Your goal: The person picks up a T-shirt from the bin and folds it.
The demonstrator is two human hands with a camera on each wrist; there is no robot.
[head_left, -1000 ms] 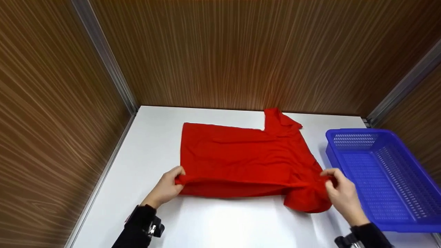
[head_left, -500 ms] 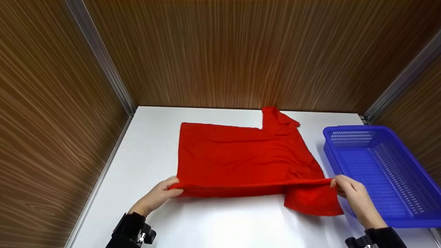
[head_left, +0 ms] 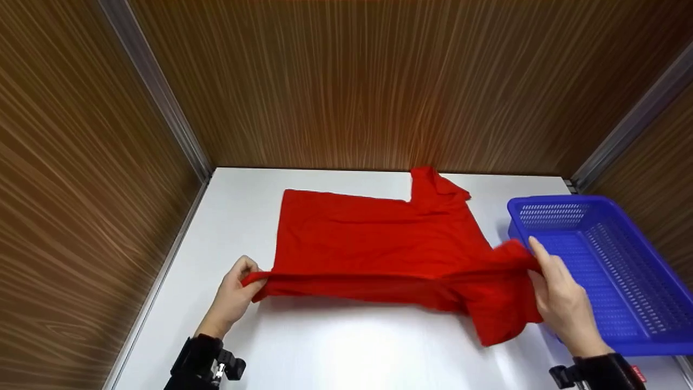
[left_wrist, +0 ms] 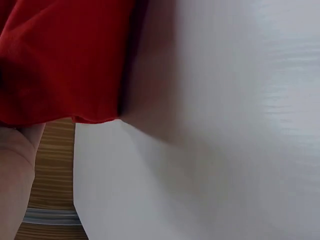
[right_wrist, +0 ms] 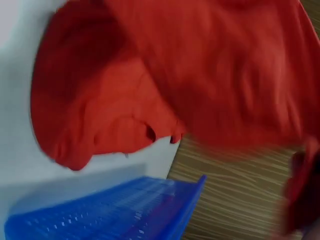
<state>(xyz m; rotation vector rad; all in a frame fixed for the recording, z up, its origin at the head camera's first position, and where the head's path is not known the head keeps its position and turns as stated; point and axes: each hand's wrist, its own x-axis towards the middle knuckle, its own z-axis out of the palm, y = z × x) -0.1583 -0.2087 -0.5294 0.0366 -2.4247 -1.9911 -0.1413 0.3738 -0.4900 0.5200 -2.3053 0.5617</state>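
A red T-shirt (head_left: pixel 352 233) lies spread on the white table, one sleeve pointing to the back. Its near edge is lifted into a long fold stretched between my two hands. At the hem end, my left hand (head_left: pixel 230 298) pinches the cloth between thumb and fingers. My right hand (head_left: pixel 566 298) grips the shirt near the other sleeve, index finger lying along the raised cloth. That sleeve hangs down towards the front of the table. The left wrist view has red cloth (left_wrist: pixel 65 60) over the left fingertips. Raised cloth (right_wrist: pixel 215 65) fills much of the right wrist view, slightly blurred.
Right of the shirt stands a blue plastic basket (head_left: pixel 644 348) with slotted walls, close beside my right hand. Wood-grain panels (head_left: pixel 352 81) enclose the table (head_left: pixel 352 346) at the back and both sides, with metal strips at the corners.
My right hand has raised its part of the shirt and turned it up towards the back. My left hand has moved slightly left and back, keeping its hold on the hem corner.
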